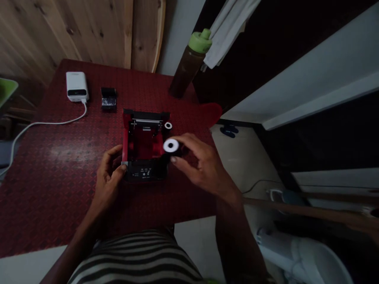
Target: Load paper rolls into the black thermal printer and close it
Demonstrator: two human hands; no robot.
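Note:
A small red and black printer [145, 169] stands on the table with its lid up and its red inner bay showing. My left hand [111, 169] grips its left front corner, thumb on the front panel and fingers along the side. In my right hand [201, 161] is a paper roll [171, 146], pinched between thumb and fingers beside the bay's right edge. Its white end with a dark core faces up toward me; its outer side looks dark. A smaller white-ended roll [168, 125] is at the printer's back right corner, its lower part hidden.
The red patterned table [59, 189] holds a white power bank [77, 86] with a cable, a small black item [108, 98], and a tall dark bottle [188, 65] with a green cap. A red rounded object [211, 114] shows at the right edge. Slippers [228, 130] lie on the floor.

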